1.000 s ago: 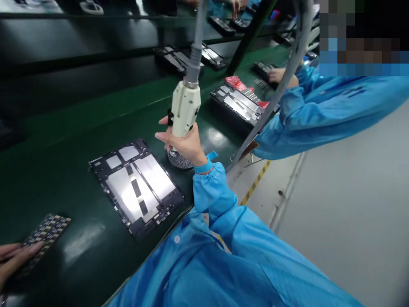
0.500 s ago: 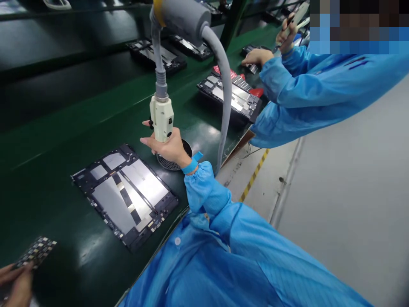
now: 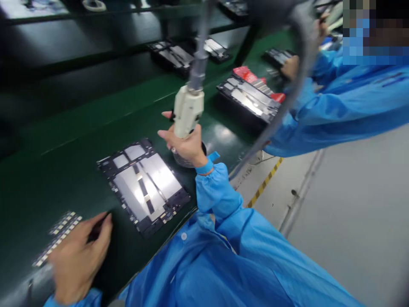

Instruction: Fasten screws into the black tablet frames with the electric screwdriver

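In my right hand (image 3: 187,147) is a cream-coloured electric screwdriver (image 3: 189,108), hung from a grey hose; its lower end is hidden by the hand. A dark perforated round dish (image 3: 185,161) shows partly behind that hand. An opened tablet (image 3: 159,170) lies flat between my hands, with silver plates and a dark ribbon cable exposed. My left hand (image 3: 79,256), blurred, is at the lower left with thumb and forefinger brought together. Something dark shows between them, too unclear to name. Just beyond its knuckles are strips of small light-coloured pieces (image 3: 59,238).
A co-worker's blue sleeve (image 3: 345,111) reaches in from the right. Near it a stack of opened tablets (image 3: 249,98) stands with red material behind. Further opened tablets (image 3: 174,55) sit at the back. The blurred grey hose (image 3: 287,102) curves down on the right.
My left hand has come into fuller view at the lower left, and the strips now lie beyond it. The whole scene has shifted right; my right hand still holds the screwdriver, now tilted.
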`<state>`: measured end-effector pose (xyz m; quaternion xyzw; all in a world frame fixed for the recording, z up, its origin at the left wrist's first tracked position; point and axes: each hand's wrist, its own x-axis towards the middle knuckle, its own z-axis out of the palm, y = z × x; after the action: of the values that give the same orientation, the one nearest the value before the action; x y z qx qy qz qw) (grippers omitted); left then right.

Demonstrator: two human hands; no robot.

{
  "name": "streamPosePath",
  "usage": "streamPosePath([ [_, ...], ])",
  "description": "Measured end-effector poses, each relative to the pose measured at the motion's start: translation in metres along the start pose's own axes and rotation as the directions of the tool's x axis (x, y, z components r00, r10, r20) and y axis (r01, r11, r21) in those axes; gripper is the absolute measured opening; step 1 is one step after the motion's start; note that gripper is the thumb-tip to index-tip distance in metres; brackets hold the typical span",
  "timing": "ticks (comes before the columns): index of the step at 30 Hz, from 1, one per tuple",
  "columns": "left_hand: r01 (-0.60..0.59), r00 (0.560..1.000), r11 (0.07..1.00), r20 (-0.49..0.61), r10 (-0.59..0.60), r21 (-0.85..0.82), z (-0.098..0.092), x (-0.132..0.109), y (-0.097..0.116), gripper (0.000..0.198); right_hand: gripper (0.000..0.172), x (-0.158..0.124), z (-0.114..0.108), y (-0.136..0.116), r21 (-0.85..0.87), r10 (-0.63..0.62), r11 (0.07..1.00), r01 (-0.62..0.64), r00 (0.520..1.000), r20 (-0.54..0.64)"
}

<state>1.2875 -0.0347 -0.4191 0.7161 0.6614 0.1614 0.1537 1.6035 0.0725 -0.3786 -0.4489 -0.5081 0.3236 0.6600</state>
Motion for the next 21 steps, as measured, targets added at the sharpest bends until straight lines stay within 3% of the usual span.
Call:
streamPosePath([
  [1, -0.026, 0.998, 1.0, -0.051, 0.026, 0.01, 0.004, 0.004, 0.012, 0.04, 0.034, -0.001, 0.007, -0.01, 0.033, -0.032, 0.999, 0.032, 0.999, -0.005],
  [4, -0.097, 0.995, 0.995, -0.027, 0.096, -0.038, 0.017, 0.017, 0.033, 0.036, 0.041, -0.005, 0.042, -0.035, 0.105, -0.004, 0.994, -0.003, 0.997, 0.074],
  [8, -0.214, 0.976, 0.971, -0.067, 0.208, -0.103, 0.027, 0.018, 0.029, 0.03, 0.043, -0.015, 0.102, -0.039, 0.1, 0.112, 0.984, -0.149, 0.945, 0.306],
  [11, -0.308, 0.94, 0.943, -0.197, 0.28, -0.127, 0.029, 0.013, 0.021, 0.023, 0.043, -0.018, 0.131, -0.025, 0.057, 0.134, 0.985, -0.165, 0.926, 0.354],
  [16, -0.365, 0.906, 0.916, -0.29, 0.308, -0.168, 0.029, 0.012, 0.018, 0.014, 0.042, -0.022, 0.142, -0.016, -0.02, 0.214, 0.975, -0.223, 0.907, 0.364],
  [21, -0.401, 0.89, 0.895, -0.313, 0.331, -0.196, 0.033, 0.013, 0.018, 0.01, 0.038, -0.026, 0.146, -0.01, 0.004, 0.169, 0.983, -0.184, 0.912, 0.373],
])
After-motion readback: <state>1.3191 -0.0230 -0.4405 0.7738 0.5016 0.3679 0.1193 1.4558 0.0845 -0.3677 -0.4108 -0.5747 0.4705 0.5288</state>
